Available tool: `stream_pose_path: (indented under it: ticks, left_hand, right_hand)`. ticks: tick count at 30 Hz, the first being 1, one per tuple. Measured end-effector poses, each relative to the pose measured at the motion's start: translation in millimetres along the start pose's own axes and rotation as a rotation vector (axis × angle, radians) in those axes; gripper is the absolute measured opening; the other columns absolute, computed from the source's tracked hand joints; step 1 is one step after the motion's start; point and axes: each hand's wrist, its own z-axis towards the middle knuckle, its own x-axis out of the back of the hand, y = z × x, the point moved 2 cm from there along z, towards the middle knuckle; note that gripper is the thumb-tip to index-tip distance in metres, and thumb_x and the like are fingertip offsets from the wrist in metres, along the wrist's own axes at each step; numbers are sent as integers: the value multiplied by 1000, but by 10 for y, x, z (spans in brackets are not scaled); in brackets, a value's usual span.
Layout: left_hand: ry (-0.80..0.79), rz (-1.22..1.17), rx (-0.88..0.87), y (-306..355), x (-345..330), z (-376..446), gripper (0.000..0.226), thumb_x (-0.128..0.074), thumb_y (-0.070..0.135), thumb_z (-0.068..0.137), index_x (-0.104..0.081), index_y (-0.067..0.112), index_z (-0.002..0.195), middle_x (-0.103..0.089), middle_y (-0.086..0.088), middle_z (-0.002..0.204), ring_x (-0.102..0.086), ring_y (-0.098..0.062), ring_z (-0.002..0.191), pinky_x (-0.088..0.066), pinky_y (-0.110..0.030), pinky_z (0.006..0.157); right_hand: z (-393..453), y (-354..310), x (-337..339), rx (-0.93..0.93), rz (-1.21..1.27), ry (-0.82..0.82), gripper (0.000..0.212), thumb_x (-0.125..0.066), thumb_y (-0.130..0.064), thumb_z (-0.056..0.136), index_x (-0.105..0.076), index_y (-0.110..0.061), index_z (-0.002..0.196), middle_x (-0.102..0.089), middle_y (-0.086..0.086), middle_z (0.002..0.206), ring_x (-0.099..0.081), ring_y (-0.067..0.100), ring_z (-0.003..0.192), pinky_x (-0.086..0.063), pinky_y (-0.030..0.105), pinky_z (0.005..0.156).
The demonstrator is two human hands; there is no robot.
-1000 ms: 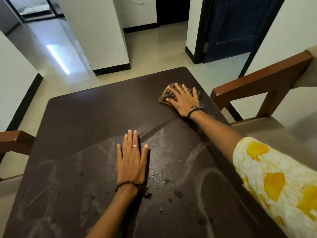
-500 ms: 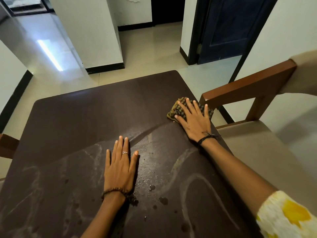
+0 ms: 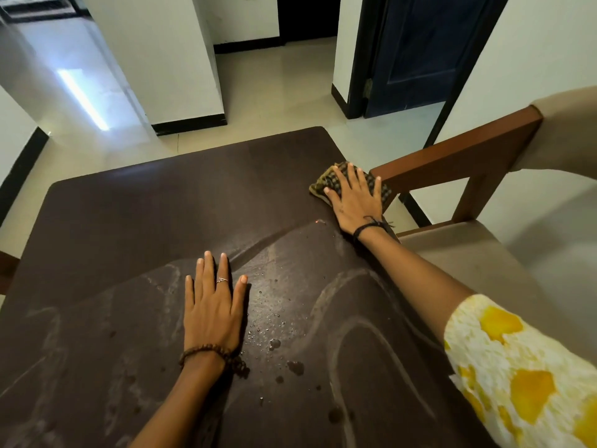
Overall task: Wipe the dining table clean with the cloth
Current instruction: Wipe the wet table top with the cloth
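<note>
The dark brown dining table (image 3: 135,215) fills the lower view, with dusty wipe streaks and water drops on its near half. A yellow-and-black checked cloth (image 3: 326,182) lies at the table's right edge. My right hand (image 3: 355,202) presses flat on the cloth with straight, spread fingers and covers most of it. My left hand (image 3: 213,305) rests flat on the tabletop near the middle, fingers straight, holding nothing.
A wooden chair (image 3: 458,156) with a beige seat stands tight against the table's right edge, its armrest just beyond the cloth. Part of another chair (image 3: 5,266) shows at the left edge. Tiled floor, white walls and a dark blue door (image 3: 420,53) lie beyond.
My right hand has slid the cloth to the right and a little nearer along the table, up to the right edge by the chair's armrest. My left hand stays flat in place.
</note>
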Motion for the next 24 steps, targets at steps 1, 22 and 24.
stream_pose_path:
  ticks: [1,22,24]
  left_hand:
    - [20,4,35,0,10,-4,80,3,62,80,-5,14,143,2,-8,151,6,-18,139,4,-34,112]
    - [63,-282,61,-320,381,-81,57,-38,11,95,-11,10,145,-23,-14,149,-26,-27,134,-20,-38,110]
    - [92,-216,33,-660,564,-152,55,-40,12,95,-17,10,145,-21,-12,150,-22,-26,137,-16,-35,108]
  right_hand:
    - [-82,17,6,-21,-5,15,55,-25,-49,97,-17,-29,148,-12,2,157,-7,20,144,5,50,113]
    - [-567,-1139,-155,236,7,-55,56,-25,-45,99,-9,-27,149,-8,-2,158,-7,16,144,2,50,113]
    - [-407,-822,-101,79,17,-20,56,-26,-45,99,-10,-27,149,-9,-3,157,-8,16,144,1,50,113]
